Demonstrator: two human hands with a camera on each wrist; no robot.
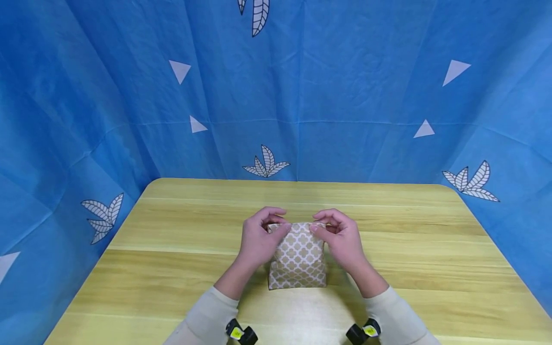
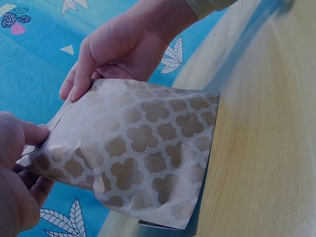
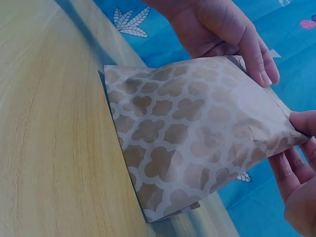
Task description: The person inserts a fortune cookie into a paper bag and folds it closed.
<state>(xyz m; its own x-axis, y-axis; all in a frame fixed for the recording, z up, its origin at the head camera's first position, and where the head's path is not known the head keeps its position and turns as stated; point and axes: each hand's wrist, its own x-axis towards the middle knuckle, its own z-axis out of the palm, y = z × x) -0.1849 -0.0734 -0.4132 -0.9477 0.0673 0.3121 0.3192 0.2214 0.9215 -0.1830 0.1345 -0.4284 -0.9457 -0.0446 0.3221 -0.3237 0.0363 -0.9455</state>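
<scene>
A tan paper bag (image 1: 299, 254) with a white lattice pattern stands on the table, its bottom edge towards me and its top folded over. My left hand (image 1: 261, 235) pinches the top left corner, thumb on the near face and fingers behind. At the top right corner my right hand (image 1: 340, 235) pinches the same edge. In the left wrist view the bag (image 2: 148, 143) bulges in the middle and narrows at the pinched top. The right wrist view shows the bag's (image 3: 177, 128) lower edge on the tabletop. Whatever is inside stays hidden.
The wooden table (image 1: 172, 278) spreads out around the bag. Blue cloth (image 1: 345, 86) with white leaf and triangle prints hangs behind the table and at its sides. A small black device (image 1: 241, 333) is worn on each sleeve.
</scene>
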